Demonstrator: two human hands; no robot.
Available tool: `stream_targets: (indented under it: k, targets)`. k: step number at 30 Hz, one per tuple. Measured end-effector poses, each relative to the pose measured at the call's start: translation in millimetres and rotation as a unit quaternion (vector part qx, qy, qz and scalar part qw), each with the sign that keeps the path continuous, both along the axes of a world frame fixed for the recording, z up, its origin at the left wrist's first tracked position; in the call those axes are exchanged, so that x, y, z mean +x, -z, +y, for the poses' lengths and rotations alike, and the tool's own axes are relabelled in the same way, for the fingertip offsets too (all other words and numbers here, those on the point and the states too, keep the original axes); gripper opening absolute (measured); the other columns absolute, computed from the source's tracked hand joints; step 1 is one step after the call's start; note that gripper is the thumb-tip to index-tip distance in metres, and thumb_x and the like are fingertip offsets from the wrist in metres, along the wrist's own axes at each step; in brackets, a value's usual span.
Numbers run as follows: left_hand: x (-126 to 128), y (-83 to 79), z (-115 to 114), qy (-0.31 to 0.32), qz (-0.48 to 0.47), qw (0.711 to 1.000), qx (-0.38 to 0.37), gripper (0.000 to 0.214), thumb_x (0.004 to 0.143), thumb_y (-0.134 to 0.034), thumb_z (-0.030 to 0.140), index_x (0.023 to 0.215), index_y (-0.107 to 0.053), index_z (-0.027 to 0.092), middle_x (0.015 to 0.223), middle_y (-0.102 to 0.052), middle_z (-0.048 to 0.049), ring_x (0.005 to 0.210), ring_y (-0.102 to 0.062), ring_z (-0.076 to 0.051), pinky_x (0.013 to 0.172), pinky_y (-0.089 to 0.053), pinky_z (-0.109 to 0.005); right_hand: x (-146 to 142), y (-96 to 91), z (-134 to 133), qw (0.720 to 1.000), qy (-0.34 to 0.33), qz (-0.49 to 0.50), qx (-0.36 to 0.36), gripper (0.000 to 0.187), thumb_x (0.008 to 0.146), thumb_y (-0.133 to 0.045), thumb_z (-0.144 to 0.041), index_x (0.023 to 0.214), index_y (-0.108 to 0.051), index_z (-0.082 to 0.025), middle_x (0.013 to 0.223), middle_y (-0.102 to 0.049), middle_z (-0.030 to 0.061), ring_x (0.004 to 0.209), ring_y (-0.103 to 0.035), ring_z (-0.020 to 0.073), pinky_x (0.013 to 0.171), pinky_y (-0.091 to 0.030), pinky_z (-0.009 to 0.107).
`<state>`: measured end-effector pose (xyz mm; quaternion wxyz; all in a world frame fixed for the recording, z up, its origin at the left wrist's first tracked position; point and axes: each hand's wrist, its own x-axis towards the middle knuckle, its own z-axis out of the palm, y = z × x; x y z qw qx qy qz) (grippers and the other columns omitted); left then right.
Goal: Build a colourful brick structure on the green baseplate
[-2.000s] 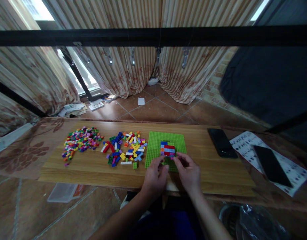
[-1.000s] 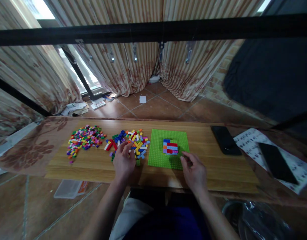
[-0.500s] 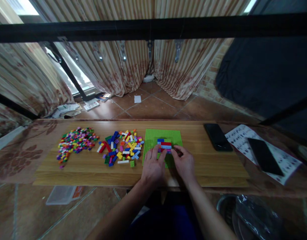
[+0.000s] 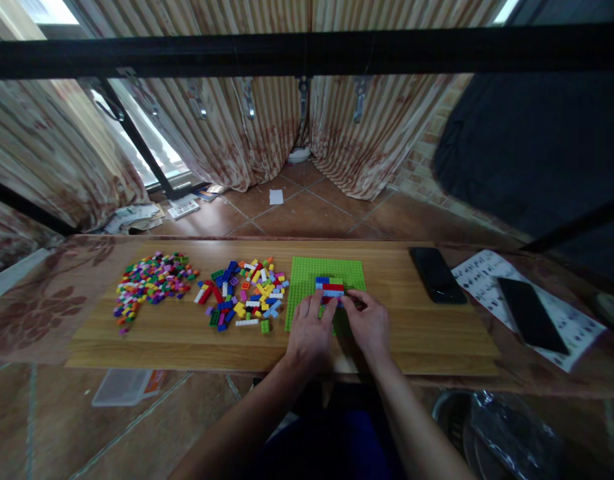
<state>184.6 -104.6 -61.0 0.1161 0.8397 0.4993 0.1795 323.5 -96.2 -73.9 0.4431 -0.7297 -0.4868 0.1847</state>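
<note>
On a green studded baseplate (image 4: 301, 270) sits a small block of toy bricks (image 4: 333, 288) in blue, red, light blue and green. My left hand (image 4: 311, 327) reaches over the plate from the front, its fingers closed against the left and near side of these bricks. From the right, my right hand (image 4: 367, 325) pinches at the near right corner of the same bricks, thumb and index finger together. The two hands' fingertips almost meet there. They cover the near edge of the bricks, so whether a separate small piece is between them is hidden.
Left of the baseplate lie loose larger bricks (image 4: 259, 293) and a heap of small pieces (image 4: 157, 280) on the wooden board (image 4: 411, 347). A black phone (image 4: 437, 275) is at right; beyond it, another dark phone (image 4: 531, 313) rests on a printed sheet (image 4: 479, 273).
Both hands stay at the bricks; the fingertips have shifted slightly, with the left thumb or finger nearer the right hand's fingertips. The whole view has moved a little.
</note>
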Motion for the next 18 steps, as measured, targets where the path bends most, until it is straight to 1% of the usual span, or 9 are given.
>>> stream_targets:
  k: [2,5,7,11,15,18]
  targets:
    - [0,1.0,0,-0.003,-0.001,1.000,0.001,0.055,0.079,-0.053,0.017,0.134,-0.050,0.019,0.140,-0.045,-0.0171,0.120,-0.044,-0.034,0.099,-0.041,-0.052,1,-0.5,-2,1.000,-0.003,0.013,0.001,0.037,0.079,-0.058,-0.046,0.094,-0.072,-0.016,0.082,-0.072,0.0102,0.065,-0.061,0.0207,0.067,-0.049,0.035]
    - [0,2.1,-1,-0.005,-0.004,1.000,0.005,0.053,0.080,-0.052,0.017,0.133,-0.051,0.019,0.139,-0.045,-0.0165,0.119,-0.045,-0.033,0.099,-0.041,-0.051,2,0.1,-9,1.000,-0.012,0.015,0.018,0.035,0.084,-0.053,-0.042,0.096,-0.071,-0.015,0.089,-0.072,0.0118,0.074,-0.064,0.0217,0.072,-0.049,0.036]
    - [1,2.3,-1,-0.005,-0.004,1.000,0.006,0.053,0.080,-0.052,0.017,0.133,-0.051,0.019,0.139,-0.045,-0.0163,0.118,-0.045,-0.033,0.099,-0.042,-0.051,3,1.1,-14,0.999,-0.017,-0.002,0.033,0.034,0.086,-0.050,-0.039,0.097,-0.071,-0.015,0.093,-0.072,0.0125,0.079,-0.064,0.0220,0.075,-0.049,0.036]
    - [1,1.8,-2,-0.006,0.008,1.000,0.008,0.052,0.082,-0.051,0.017,0.133,-0.051,0.018,0.138,-0.046,-0.0165,0.118,-0.045,-0.033,0.099,-0.042,-0.051,0,2.8,-23,0.997,-0.032,-0.046,0.048,0.032,0.089,-0.047,-0.036,0.097,-0.070,-0.015,0.092,-0.070,0.0116,0.080,-0.063,0.0212,0.076,-0.050,0.036]
    - [1,1.2,-2,-0.008,0.015,1.000,0.012,0.053,0.082,-0.051,0.017,0.134,-0.050,0.018,0.138,-0.046,-0.0166,0.120,-0.044,-0.032,0.100,-0.042,-0.049,-6,3.5,-25,0.994,-0.053,-0.083,0.052,0.032,0.091,-0.046,-0.033,0.100,-0.070,-0.015,0.092,-0.069,0.0107,0.084,-0.062,0.0215,0.079,-0.050,0.036]
    - [1,0.6,-2,-0.007,0.021,1.000,0.010,0.053,0.082,-0.051,0.017,0.135,-0.050,0.018,0.138,-0.045,-0.0170,0.119,-0.044,-0.032,0.100,-0.042,-0.049,-9,4.4,-26,0.990,-0.054,-0.118,0.047,0.032,0.092,-0.045,-0.032,0.103,-0.070,-0.014,0.095,-0.069,0.0115,0.090,-0.061,0.0235,0.084,-0.049,0.038]
